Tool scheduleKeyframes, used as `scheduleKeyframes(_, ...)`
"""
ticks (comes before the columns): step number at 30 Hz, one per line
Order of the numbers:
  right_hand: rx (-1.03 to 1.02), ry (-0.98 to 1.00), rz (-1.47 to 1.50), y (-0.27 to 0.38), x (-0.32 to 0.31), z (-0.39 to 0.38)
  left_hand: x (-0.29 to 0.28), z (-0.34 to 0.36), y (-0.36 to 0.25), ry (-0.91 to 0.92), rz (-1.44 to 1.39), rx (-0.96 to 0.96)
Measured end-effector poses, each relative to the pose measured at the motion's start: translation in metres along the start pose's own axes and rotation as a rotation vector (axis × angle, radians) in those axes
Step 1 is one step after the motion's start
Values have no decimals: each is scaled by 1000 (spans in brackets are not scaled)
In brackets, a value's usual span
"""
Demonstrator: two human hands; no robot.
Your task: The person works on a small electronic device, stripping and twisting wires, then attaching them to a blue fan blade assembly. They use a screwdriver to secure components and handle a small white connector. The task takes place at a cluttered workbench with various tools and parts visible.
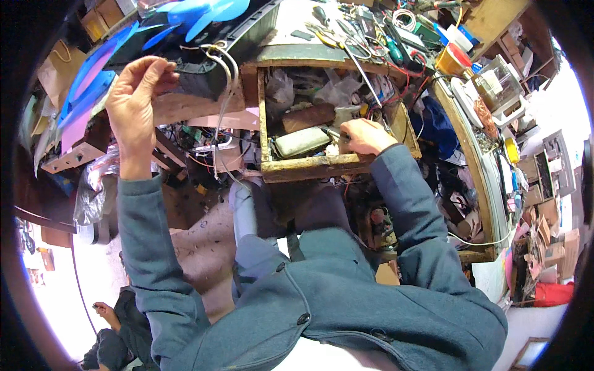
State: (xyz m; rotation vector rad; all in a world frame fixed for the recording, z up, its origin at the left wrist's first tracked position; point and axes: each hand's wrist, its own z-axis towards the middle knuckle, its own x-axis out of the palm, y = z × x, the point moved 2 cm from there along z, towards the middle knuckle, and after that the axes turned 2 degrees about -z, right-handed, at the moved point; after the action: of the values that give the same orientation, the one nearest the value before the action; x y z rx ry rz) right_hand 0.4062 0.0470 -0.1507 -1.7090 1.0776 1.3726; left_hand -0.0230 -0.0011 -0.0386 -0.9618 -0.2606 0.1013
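Note:
My left hand (133, 102) is raised beside a dark plastic housing (247, 25) with blue fan blades (204, 9), its fingertips pinched on something small and dark that I cannot make out. Pale cables (229, 71) hang just right of it. My right hand (370, 137) is inside an open wooden drawer (309, 167), fingers closed on a slim metal and dark object I cannot identify, at the right end of a grey case (300, 143). A brown bundle (307, 116), plastic bags (281, 86) and other small clutter lie in the drawer.
Tools (328, 40) and wires crowd the worktop above the drawer. An amber machine (495, 83) and cardboard (560, 256) line the right side. A plastic bag (93, 191) hangs at left. Another person's hand (108, 315) and dark clothing show at lower left.

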Motion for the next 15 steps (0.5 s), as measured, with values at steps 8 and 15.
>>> scheduleKeyframes(8, 38, -283, 313, -27, -30, -16, -12, -3, 9, -9, 18, -38)
scheduleKeyframes(15, 276, -96, 85, -44, -42, -42, -15, -3, 12, 13, 10, -39)
